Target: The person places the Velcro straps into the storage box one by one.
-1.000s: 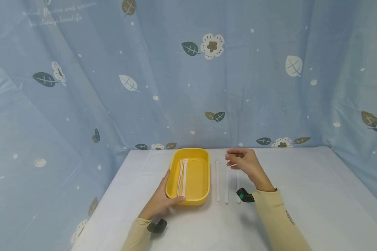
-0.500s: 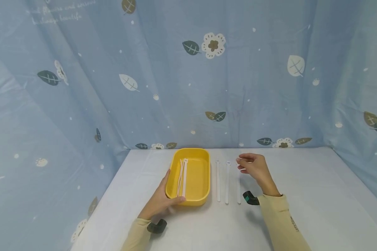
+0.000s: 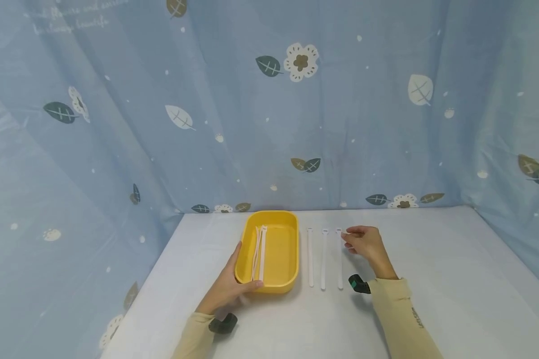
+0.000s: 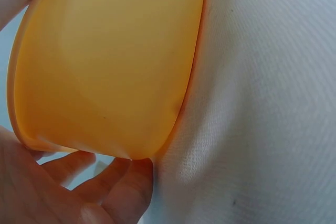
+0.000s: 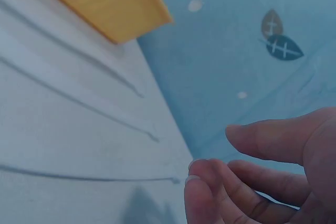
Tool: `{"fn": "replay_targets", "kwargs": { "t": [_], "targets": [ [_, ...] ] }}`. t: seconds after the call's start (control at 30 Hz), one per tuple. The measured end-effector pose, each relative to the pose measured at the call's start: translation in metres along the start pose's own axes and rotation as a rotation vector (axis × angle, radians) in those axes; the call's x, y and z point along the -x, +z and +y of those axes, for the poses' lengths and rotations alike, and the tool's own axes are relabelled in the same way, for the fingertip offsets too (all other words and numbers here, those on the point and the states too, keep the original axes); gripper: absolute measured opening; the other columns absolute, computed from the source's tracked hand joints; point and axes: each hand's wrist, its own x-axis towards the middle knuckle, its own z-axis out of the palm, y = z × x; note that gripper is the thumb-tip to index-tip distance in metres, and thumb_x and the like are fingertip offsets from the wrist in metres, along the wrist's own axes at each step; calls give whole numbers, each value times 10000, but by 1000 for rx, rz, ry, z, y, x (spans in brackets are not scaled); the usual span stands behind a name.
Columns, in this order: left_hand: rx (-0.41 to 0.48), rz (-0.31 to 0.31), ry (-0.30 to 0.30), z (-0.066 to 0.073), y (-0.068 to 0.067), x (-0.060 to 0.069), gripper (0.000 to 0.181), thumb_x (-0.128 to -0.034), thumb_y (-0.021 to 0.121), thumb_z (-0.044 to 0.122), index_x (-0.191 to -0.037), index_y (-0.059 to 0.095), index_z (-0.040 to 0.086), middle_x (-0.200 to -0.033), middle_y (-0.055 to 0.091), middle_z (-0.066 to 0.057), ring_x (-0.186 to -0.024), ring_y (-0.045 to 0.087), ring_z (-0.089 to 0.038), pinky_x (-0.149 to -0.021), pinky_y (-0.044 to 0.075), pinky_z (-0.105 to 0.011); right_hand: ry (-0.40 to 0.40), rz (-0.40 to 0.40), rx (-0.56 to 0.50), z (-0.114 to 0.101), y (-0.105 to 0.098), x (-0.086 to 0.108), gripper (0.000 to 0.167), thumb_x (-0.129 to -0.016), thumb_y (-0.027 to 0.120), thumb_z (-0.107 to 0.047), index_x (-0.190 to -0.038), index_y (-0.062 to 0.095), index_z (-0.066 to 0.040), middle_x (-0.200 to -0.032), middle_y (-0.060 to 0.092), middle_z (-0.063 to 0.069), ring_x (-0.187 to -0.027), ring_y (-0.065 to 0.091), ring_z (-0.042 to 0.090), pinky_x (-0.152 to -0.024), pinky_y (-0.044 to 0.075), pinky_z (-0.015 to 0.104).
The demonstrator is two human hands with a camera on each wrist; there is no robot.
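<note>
A yellow plastic tray (image 3: 284,254) stands on the white table, several thin pale strips (image 3: 263,254) lying lengthwise along its left side. My left hand (image 3: 228,285) grips the tray at its near left corner, thumb on the near rim and fingers along the outer wall. Right of the tray lie three flat white strips with small slotted heads, like cable ties: a left one (image 3: 311,259), a middle one (image 3: 324,259) and a right one (image 3: 340,259). Fingertips of my right hand (image 3: 367,246) hover beside the right strip's head; thumb and fingers are apart in the right wrist view.
A light blue curtain (image 3: 233,169) with leaf and flower prints hangs behind the table and along both sides. The white tabletop (image 3: 449,279) stretches away to the right of my right arm. Each wrist carries a black camera mount (image 3: 358,284).
My right hand has moved right and a little nearer, from above the middle strip to beside the right strip, uncovering the strip heads. My left hand and the tray stay put.
</note>
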Motion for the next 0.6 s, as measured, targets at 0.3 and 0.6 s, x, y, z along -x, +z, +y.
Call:
{"fn": "replay_targets", "kwargs": {
  "t": [0.3, 0.6],
  "targets": [
    [11, 8, -1, -1, 1, 1, 1280, -770, 915, 379, -1681, 26, 252, -1762, 84, -31, -1618, 150, -317, -1295, 152, -597, -14, 0, 86, 15, 4, -8, 423, -964, 703, -141, -1264, 614, 143, -992, 732, 207, -701, 680, 119, -633, 601, 244],
    [-8, 7, 5, -1, 2, 0, 1279, -780, 907, 392, -1680, 10, 248, -1763, 79, -57, -1616, 150, -342, -1289, 160, -608, -24, -3, 158, 18, 10, -9, 422, -931, 739, -125, -1236, 621, 142, -908, 724, 182, -658, 629, 117, -594, 536, 238]
  ]
}}
